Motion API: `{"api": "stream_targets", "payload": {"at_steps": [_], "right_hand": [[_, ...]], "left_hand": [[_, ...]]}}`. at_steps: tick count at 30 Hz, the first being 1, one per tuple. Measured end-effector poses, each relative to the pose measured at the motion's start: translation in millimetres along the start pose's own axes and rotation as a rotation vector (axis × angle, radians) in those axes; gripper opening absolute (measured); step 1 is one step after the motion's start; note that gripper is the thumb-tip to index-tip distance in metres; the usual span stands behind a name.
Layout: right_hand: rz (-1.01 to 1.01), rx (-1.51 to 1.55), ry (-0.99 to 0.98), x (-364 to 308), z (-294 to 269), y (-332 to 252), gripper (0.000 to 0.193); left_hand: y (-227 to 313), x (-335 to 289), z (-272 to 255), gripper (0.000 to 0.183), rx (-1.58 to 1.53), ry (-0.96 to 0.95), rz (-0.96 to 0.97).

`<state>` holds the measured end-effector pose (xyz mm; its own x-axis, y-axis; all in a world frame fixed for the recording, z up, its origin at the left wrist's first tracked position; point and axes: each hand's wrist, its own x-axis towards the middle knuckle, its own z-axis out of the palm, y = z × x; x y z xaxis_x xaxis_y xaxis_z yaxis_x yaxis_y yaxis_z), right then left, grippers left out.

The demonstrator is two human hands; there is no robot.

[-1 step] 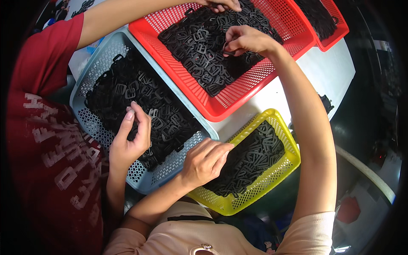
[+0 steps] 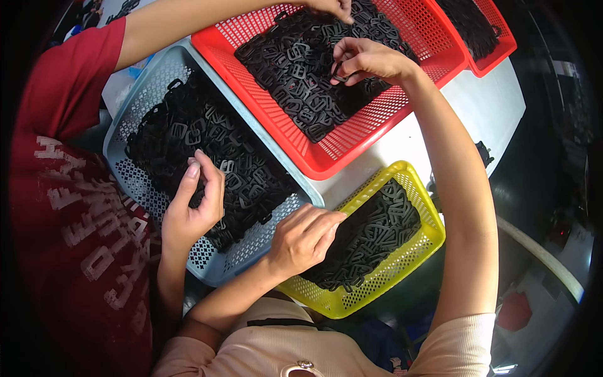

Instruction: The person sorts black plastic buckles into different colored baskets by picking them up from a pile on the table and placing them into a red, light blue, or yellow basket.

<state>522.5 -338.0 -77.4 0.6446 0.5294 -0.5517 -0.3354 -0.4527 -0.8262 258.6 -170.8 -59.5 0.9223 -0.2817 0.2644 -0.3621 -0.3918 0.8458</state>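
Your right hand (image 2: 372,61) is above the red basket (image 2: 317,164), with thumb and fingers pinched around a black buckle (image 2: 340,76), just over the pile of black buckles (image 2: 295,75) that fills the basket's middle. Your left hand (image 2: 304,242) is by the near left side of the yellow basket (image 2: 342,306), its fingers curled in with the back of the hand facing up; you cannot tell from this view whether anything sits inside them. The yellow basket holds dark pieces too, heaped between its slotted walls. To your left, the light blue basket (image 2: 245,259) carries another dark heap, and a co-worker's hand (image 2: 196,210) is above it, fingers bent. The co-worker's other hand (image 2: 331,6) is at the red basket's far side. A white table (image 2: 392,147) shows between the red and yellow baskets.
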Motion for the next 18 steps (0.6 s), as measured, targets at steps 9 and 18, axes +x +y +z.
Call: {"api": "stream_targets", "payload": {"at_steps": [9, 18], "right_hand": [[0.033, -1.261, 0.037, 16, 75, -10, 0.04], [-0.101, -0.834, -0.024, -17, 58, -55, 0.035]], "left_hand": [[-2, -1, -1, 0.018, 0.013, 0.002, -0.001], [0, 0, 1, 0.018, 0.001, 0.007, 0.006]]}}
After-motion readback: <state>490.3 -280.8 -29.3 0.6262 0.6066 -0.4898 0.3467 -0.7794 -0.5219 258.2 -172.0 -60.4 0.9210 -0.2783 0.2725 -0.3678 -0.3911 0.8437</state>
